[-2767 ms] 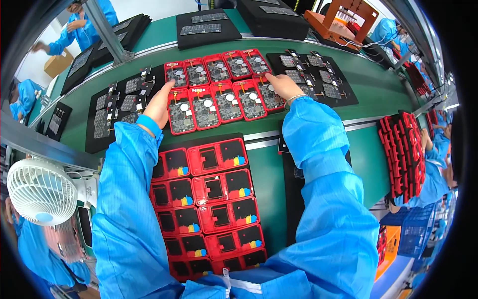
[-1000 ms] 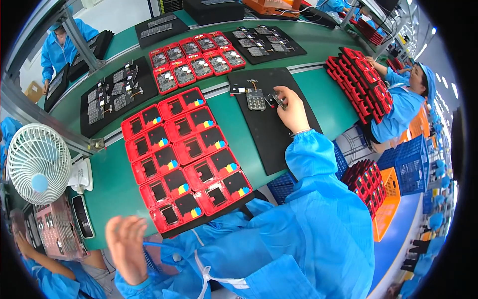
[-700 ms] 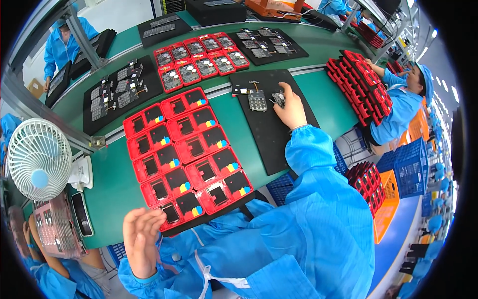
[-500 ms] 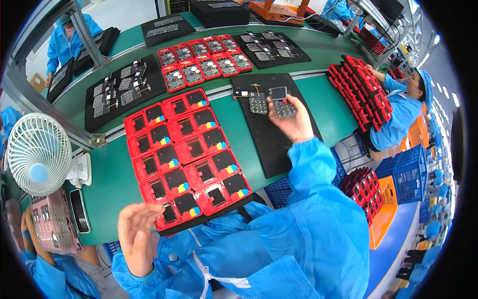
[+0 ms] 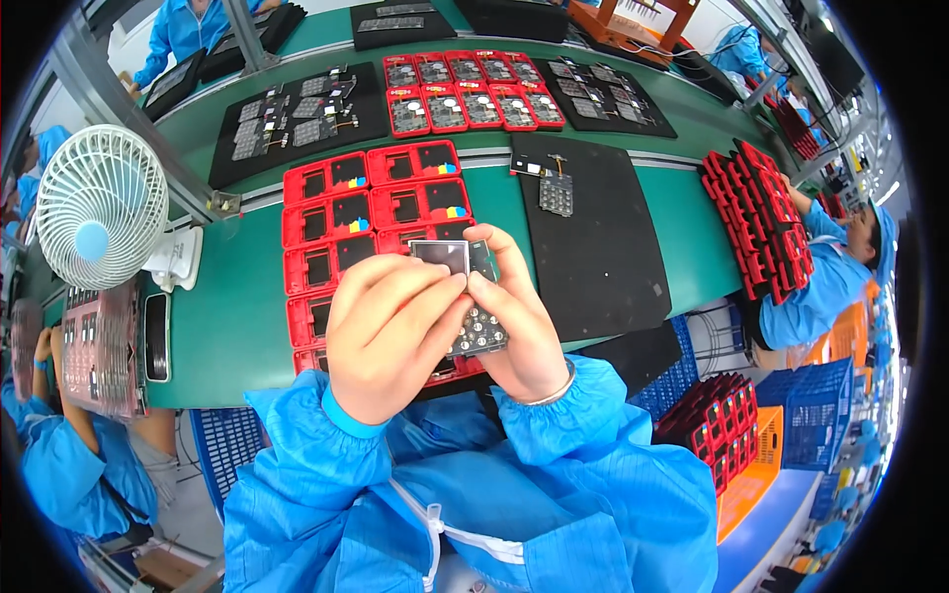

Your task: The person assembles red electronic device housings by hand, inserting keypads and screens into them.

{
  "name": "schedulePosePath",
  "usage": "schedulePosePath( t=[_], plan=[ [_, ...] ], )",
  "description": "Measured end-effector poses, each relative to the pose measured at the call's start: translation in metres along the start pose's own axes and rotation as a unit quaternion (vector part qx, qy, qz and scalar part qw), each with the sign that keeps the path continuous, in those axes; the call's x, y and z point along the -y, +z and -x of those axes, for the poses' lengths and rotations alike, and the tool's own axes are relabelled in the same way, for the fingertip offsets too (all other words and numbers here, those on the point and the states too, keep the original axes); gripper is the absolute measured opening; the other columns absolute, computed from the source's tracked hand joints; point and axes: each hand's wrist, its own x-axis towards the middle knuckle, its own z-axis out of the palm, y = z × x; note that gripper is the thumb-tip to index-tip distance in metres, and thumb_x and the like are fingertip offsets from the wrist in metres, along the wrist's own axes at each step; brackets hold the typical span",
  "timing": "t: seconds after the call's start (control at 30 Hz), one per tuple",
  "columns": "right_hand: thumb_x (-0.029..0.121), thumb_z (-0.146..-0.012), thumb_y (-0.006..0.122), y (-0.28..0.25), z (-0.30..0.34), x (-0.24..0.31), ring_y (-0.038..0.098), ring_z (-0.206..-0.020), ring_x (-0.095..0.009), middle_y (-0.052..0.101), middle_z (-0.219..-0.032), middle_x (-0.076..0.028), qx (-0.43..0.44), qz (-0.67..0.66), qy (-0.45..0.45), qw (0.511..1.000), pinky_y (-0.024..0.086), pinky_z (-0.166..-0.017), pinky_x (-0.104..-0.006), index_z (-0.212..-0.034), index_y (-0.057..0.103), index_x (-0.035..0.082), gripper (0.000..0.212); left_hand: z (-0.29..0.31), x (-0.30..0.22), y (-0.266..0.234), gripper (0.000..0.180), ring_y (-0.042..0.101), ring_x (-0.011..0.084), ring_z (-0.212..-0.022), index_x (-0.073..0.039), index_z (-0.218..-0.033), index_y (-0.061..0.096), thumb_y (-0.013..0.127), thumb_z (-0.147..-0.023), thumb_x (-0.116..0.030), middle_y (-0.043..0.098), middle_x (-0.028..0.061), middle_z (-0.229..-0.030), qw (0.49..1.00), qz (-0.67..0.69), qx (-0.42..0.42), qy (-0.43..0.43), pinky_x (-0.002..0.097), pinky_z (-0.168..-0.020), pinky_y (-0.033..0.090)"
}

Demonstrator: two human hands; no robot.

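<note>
A circuit board [image 5: 480, 333] with round keypad contacts and a small grey display screen [image 5: 442, 255] is held between my two hands, above the near part of the red tray of housings [image 5: 322, 220]. My right hand [image 5: 522, 331] grips the board's right side, thumb near the screen's corner. Fingers of my left hand [image 5: 388, 331] are bent over the board's left side and the lower edge of the screen, hiding part of both. On the black mat [image 5: 603, 247] to the right lies another keypad board [image 5: 556, 194] with its own screen attached.
Beyond the rail, a red tray of filled housings [image 5: 432, 117] stands between black mats of boards [image 5: 297, 109]. A white fan [image 5: 104, 208] and a phone [image 5: 157, 337] are at the left. A co-worker [image 5: 830, 267] sits at the right beside stacked red trays [image 5: 756, 222].
My right hand has brought the board from over the black mat leftward to in front of me. My left hand has risen from the tray's near corner and taken hold of it too.
</note>
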Motion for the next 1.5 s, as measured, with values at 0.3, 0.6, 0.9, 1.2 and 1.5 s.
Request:
schedulePosePath(
  t=[0.3,0.6,0.9,1.2,1.5],
  plan=[
    [-0.001,-0.087,0.064,-0.017,0.000,-0.008,0.060,-0.106,-0.017,0.062,-0.115,-0.011,0.020,0.347,-0.134,0.928,0.047,-0.090,-0.0300,-0.131,0.042,0.008,0.050,-0.019,-0.014,-0.023,0.015,0.065,0.0279,-0.101,-0.002,-0.090,0.069,0.068,-0.076,0.003,0.069,0.0099,-0.098,0.995,0.093,0.017,-0.017,0.0423,-0.090,0.052],
    [0.014,-0.091,0.054,-0.036,0.010,-0.013,0.055,-0.115,-0.029,0.055,-0.126,-0.016,0.067,0.427,-0.088,0.898,0.046,-0.095,-0.0361,-0.129,0.048,0.003,0.041,0.017,-0.026,0.023,0.027,0.055,0.0321,-0.113,-0.005,-0.098,0.067,0.068,-0.071,-0.009,0.060,0.0110,-0.114,0.956,0.144,0.243,0.083,0.0511,-0.097,0.042],
    [-0.002,-0.063,0.077,-0.044,0.017,0.016,0.062,-0.103,-0.032,0.066,-0.113,-0.014,0.187,0.701,-0.131,0.675,0.050,-0.090,-0.0401,-0.108,0.066,0.005,0.046,0.066,0.012,-0.049,0.042,0.053,0.0322,-0.120,-0.011,-0.102,0.068,0.083,-0.063,-0.013,0.062,0.0072,-0.116,0.952,0.036,0.273,-0.136,0.0496,-0.101,0.039],
    [0.002,-0.061,0.078,-0.033,0.017,0.002,0.058,-0.108,-0.032,0.065,-0.116,-0.011,0.250,0.746,-0.139,0.601,0.046,-0.093,-0.0422,-0.108,0.068,0.009,0.049,0.103,0.017,-0.038,0.030,0.060,0.0296,-0.109,-0.005,-0.092,0.069,0.081,-0.065,-0.006,0.068,0.0083,-0.103,0.961,0.037,0.231,-0.149,0.0421,-0.091,0.050],
    [0.007,-0.062,0.076,-0.028,0.025,-0.006,0.057,-0.107,-0.024,0.066,-0.112,-0.008,0.231,0.780,-0.165,0.557,0.044,-0.090,-0.0383,-0.112,0.066,0.010,0.052,0.102,0.021,-0.040,0.029,0.060,0.0287,-0.110,-0.005,-0.092,0.070,0.081,-0.065,-0.007,0.069,0.0068,-0.102,0.961,0.049,0.238,-0.135,0.0422,-0.091,0.050]
  ],
)
